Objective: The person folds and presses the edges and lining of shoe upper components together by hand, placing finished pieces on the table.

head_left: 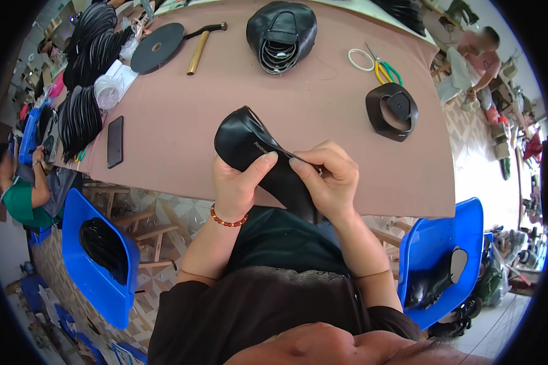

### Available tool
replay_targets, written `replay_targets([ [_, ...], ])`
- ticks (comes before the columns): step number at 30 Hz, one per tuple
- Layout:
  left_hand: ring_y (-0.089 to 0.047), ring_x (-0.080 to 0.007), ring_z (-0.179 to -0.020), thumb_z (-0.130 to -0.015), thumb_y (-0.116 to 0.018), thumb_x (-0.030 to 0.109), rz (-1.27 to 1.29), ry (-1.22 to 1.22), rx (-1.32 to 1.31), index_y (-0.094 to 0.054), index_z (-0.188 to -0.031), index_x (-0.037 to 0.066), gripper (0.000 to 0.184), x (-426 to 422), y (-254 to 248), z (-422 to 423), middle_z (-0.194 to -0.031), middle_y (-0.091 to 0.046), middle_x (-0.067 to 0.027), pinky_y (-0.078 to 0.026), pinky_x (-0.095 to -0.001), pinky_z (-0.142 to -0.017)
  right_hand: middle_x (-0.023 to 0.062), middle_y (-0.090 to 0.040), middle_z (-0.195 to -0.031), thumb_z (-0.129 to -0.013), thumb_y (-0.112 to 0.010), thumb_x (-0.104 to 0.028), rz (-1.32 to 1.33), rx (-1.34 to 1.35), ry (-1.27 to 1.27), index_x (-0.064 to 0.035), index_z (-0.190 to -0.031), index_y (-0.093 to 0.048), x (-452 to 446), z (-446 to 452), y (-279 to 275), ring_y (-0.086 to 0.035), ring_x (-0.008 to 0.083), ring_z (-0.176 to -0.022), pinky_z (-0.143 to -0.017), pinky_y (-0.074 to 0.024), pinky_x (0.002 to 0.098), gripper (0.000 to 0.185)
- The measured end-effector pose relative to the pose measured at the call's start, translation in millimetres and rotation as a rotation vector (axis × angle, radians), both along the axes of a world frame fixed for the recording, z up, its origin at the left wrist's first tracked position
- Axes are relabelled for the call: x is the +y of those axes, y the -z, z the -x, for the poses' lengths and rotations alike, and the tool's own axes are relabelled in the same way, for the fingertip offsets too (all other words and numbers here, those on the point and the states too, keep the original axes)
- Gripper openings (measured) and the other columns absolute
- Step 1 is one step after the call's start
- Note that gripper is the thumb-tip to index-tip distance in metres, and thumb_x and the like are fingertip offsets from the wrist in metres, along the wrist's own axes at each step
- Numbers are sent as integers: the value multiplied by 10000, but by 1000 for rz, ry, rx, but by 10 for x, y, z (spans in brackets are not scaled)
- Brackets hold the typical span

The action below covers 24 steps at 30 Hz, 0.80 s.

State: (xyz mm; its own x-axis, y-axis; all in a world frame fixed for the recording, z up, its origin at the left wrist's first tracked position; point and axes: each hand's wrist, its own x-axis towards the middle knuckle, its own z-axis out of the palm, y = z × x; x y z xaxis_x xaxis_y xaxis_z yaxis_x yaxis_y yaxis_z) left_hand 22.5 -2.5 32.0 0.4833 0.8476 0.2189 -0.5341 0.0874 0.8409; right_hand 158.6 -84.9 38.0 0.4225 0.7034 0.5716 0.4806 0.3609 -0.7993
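Observation:
Between my two hands, above the table's near edge, is a black leather shoe upper with small lettering on it. It is bent into a curve, and its lower end hangs toward my lap. My left hand, with a beaded bracelet at the wrist, grips it with the thumb pressed on the face near the lettering. Close beside that thumb, my right hand pinches the upper's edge between thumb and fingers. The fingers behind the leather are partly hidden.
On the table lie a hammer, a black tape roll, a phone, nested black uppers, scissors, a white ring and another upper. Blue bins flank me. Other people sit at both sides.

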Motion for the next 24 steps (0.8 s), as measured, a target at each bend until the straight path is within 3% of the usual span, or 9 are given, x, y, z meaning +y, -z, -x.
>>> replay_targets([
  [7, -603, -95, -815, -822, -625, -87, 107, -25, 5, -601, -1018, 23, 226, -13, 35, 19, -927, -639, -29, -497, -247, -744, 43, -580, -781, -631, -705, 47, -222, -541, 114, -25, -936, -707, 9, 27, 38, -565, 165, -590, -490, -462, 287, 313],
  [10, -611, -105, -852, -837, -626, -75, 120, 71, 22, -583, -1068, 27, 257, 53, 10, 66, -954, -634, -31, -504, -260, -771, 45, -547, -820, -616, -674, 34, -198, -693, 97, -6, -985, -695, -14, 12, -13, -564, 165, -588, -493, -467, 282, 372],
  [16, -629, -124, -889, -863, -637, -39, 181, 174, -50, -572, -1097, 27, 253, 56, 1, 111, -984, -643, -41, -520, -286, -805, 72, -536, -849, -699, -639, -10, -197, -831, 7, 54, -988, -653, -21, -27, -116, -570, 177, -612, -512, -485, 280, 296],
  [24, -629, -121, -773, -825, -685, -5, 194, 134, 64, -592, -994, 24, 195, 27, -25, 53, -898, -643, -44, -518, -261, -689, 76, -550, -862, -735, -665, -24, -103, -841, -88, 40, -1000, -644, -46, 41, -122, -586, 186, -650, -551, -502, 294, 273],
])
